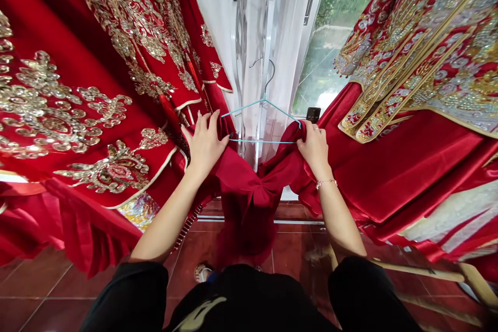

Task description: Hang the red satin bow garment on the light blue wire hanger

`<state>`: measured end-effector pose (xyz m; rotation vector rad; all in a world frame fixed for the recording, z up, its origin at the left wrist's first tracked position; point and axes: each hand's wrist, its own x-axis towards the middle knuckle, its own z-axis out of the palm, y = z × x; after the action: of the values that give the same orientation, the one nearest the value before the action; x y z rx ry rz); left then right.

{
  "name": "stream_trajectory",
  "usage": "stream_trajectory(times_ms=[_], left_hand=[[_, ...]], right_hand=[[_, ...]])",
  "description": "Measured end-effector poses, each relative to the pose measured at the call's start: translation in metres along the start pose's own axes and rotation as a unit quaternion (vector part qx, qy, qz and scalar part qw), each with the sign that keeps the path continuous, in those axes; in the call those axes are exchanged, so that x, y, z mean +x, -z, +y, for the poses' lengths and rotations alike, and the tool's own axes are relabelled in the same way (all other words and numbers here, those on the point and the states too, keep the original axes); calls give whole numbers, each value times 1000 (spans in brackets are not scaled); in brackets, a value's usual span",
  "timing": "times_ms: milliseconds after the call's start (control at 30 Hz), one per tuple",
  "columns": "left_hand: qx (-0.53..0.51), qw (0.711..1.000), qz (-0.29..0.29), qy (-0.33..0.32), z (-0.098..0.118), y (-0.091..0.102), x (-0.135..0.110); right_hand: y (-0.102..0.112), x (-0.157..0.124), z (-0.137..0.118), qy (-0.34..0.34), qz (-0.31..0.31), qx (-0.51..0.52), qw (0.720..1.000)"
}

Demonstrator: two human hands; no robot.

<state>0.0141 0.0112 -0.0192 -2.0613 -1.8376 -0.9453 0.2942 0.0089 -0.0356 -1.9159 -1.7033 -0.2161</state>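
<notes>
Red cloth hung draped over a pale blue hanger, held up between two embroidered gowns. My left hand was curled over the cloth at the hanger's left end, fingers together and pressed down on the fold; my right hand pinched a bunch of the same cloth against the right end, a bracelet at the wrist. The middle of the cloth sagged in a loose gather below the bar and trailed toward the tiled floor.

The satin looked slippery, and in my judgement a slack grip at either end could let it slide off the thin wire; the hem could also drag on the tiles or snag on the beadwork of the gown on the left.

The hanger's hook stood free before the white curtain, caught on nothing that could be seen. How the cloth wrapped the bar under my palms was hidden; a small black object just behind my right hand was too small to identify; the gown on the right ran out of the frame.
</notes>
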Motion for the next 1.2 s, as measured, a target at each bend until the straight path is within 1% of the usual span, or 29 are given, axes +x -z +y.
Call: stream_trajectory(times_ms=[167, 267, 333, 433, 567, 633, 733, 867, 1000, 1067, 1100, 1200], left_hand=[[-22, 999, -38, -14, -6, 10, 7], [-32, 998, -54, -11, -10, 15, 9], [-29, 998, -48, -6, -11, 15, 8], [-17, 999, -28, 1, -9, 8, 6], [-2, 999, 0, 33, -8, -3, 6], [-12, 999, 1, 40, -10, -6, 7], [-40, 999, -13, 25, -14, -5, 11], [-52, 998, -36, 14, -25, 4, 22], [-66, 993, -93, 6, -34, 13, 36], [-54, 993, -107, 5, -32, 13, 38], [-37, 994, -105, 9, -29, 11, 37], [34, 996, -80, 30, -19, 4, 33]], right_hand=[[5, 1, 2, 18, -4, -7, 1000], [6, 0, 2, 27, -3, -15, 1000], [4, -1, -1, 10, 3, -37, 999], [1, -3, -7, -16, 11, -69, 997], [0, -4, -10, -15, 18, -77, 997], [1, -5, -9, -12, 20, -79, 997], [3, -6, -7, -10, 17, -84, 996], [10, -6, -5, -17, 1, -97, 995], [16, -7, -3, -20, -9, -106, 994], [17, -7, -3, -19, -15, -107, 994], [17, -8, -4, -17, -18, -107, 994], [16, -8, -6, -13, -16, -104, 994]])
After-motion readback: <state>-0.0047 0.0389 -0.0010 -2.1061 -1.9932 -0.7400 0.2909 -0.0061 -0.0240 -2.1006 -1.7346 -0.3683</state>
